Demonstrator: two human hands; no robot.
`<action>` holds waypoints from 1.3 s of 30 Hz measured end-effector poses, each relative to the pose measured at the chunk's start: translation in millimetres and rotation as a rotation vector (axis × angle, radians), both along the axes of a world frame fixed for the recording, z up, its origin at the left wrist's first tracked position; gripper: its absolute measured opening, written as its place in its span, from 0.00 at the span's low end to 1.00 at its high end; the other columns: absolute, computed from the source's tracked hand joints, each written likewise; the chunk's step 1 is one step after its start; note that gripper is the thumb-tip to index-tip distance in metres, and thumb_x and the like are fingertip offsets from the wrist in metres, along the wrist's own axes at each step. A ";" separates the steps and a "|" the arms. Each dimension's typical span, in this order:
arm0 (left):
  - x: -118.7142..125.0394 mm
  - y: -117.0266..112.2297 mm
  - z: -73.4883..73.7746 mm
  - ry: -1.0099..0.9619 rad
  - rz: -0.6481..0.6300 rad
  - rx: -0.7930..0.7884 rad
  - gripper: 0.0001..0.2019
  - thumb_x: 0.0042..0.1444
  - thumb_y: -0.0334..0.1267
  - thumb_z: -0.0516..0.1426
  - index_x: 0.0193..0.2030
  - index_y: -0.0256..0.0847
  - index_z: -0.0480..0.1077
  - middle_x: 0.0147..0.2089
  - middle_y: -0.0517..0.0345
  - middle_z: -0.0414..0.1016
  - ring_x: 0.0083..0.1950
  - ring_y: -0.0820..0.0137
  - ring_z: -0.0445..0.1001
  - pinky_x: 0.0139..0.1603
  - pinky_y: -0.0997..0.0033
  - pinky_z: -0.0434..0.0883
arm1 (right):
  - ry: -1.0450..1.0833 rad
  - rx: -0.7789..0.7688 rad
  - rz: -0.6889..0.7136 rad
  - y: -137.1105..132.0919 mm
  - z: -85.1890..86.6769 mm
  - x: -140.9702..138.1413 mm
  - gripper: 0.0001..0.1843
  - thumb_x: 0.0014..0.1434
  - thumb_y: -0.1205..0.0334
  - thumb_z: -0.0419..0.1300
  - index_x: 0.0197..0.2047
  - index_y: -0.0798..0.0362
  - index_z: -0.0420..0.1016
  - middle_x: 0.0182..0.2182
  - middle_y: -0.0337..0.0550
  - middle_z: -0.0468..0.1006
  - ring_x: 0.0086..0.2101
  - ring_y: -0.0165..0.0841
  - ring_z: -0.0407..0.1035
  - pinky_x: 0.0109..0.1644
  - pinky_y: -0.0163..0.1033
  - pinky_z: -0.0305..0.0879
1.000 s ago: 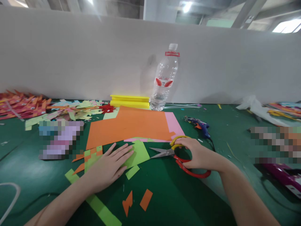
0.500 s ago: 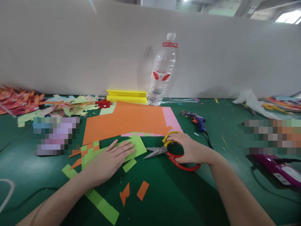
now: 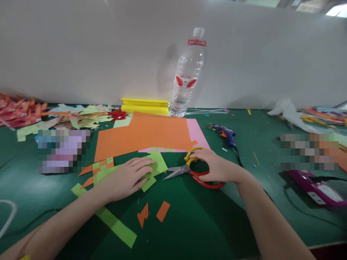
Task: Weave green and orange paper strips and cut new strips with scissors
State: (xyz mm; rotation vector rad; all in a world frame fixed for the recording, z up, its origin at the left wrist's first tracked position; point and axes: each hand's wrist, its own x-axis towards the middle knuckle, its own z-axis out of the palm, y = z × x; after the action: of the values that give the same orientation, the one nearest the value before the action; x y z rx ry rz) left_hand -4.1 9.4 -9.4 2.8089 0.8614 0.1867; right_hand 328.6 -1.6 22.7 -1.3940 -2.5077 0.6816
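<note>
My left hand (image 3: 127, 178) is closed at the green paper (image 3: 159, 162), its fingers bent over the sheet and the thumb hidden. A woven orange and green paper piece (image 3: 104, 165) lies partly under that forearm. My right hand (image 3: 214, 166) grips the scissors (image 3: 187, 168) by their yellow and red handles. Their blades are slightly apart and point left, close to the green paper's edge. A small green scrap (image 3: 148, 185) lies below the left fingers. Nearer me are a long green strip (image 3: 116, 226) and orange scraps (image 3: 163, 211).
Behind the hands lie orange sheets (image 3: 146, 131) over a pink sheet (image 3: 199, 133). A water bottle (image 3: 187, 72) stands by the wall, beside a yellow folded strip (image 3: 145, 105). A glue gun (image 3: 225, 133) with its cord lies right. Paper scraps (image 3: 73, 115) pile up left; a purple power strip (image 3: 316, 187) sits right.
My left hand's fingers have drawn together and bent over the green paper, where they lay spread before. The right hand and scissors have shifted slightly left. The view has tilted down a little.
</note>
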 end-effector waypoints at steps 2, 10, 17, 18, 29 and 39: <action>3.1 2.2 -0.1 0.004 -0.011 0.020 0.12 0.65 0.43 0.45 0.47 0.44 0.66 0.61 0.57 0.63 0.64 0.63 0.57 0.62 0.58 0.59 | 0.002 -0.001 -0.011 -0.2 2.8 4.1 0.25 0.42 0.64 0.62 0.47 0.48 0.70 0.51 0.44 0.71 0.55 0.43 0.60 0.58 0.48 0.57; 7.7 6.7 -5.3 -0.043 0.041 0.134 0.19 0.65 0.47 0.43 0.60 0.44 0.57 0.63 0.55 0.61 0.65 0.63 0.56 0.64 0.59 0.55 | 0.025 0.024 -0.067 0.8 4.4 10.4 0.25 0.42 0.63 0.62 0.47 0.47 0.70 0.49 0.43 0.70 0.53 0.43 0.61 0.58 0.50 0.54; 6.0 7.9 -8.4 -0.015 0.135 0.175 0.30 0.60 0.56 0.46 0.65 0.43 0.48 0.67 0.52 0.55 0.65 0.58 0.55 0.66 0.55 0.51 | 0.045 0.006 -0.064 0.9 3.6 2.0 0.24 0.42 0.64 0.62 0.47 0.47 0.70 0.49 0.44 0.70 0.53 0.43 0.61 0.58 0.50 0.55; 5.9 7.7 -8.8 -0.015 0.127 0.183 0.30 0.60 0.56 0.47 0.65 0.43 0.49 0.66 0.52 0.56 0.65 0.59 0.56 0.66 0.55 0.50 | 0.043 0.008 -0.064 0.8 3.6 1.6 0.25 0.43 0.64 0.62 0.47 0.47 0.70 0.49 0.43 0.70 0.53 0.42 0.61 0.58 0.50 0.54; 3.9 7.2 -10.5 -0.078 0.071 0.261 0.22 0.62 0.51 0.47 0.58 0.42 0.58 0.61 0.52 0.63 0.64 0.61 0.57 0.67 0.54 0.45 | 0.026 0.025 -0.054 2.4 0.3 3.0 0.25 0.44 0.63 0.62 0.48 0.47 0.69 0.50 0.44 0.69 0.53 0.43 0.61 0.58 0.51 0.54; 5.1 10.3 -7.3 -0.025 0.059 0.089 0.19 0.66 0.46 0.42 0.60 0.48 0.59 0.65 0.60 0.59 0.68 0.64 0.50 0.67 0.54 0.47 | 0.050 0.044 -0.006 4.3 -5.2 -0.6 0.26 0.45 0.63 0.60 0.50 0.46 0.69 0.53 0.44 0.69 0.56 0.44 0.59 0.60 0.51 0.57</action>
State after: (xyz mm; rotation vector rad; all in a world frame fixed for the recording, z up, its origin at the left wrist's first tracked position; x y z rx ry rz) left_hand 1.0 19.7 -16.7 2.8579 0.9540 0.2748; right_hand 328.0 2.6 17.5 -1.3527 -2.4638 0.6479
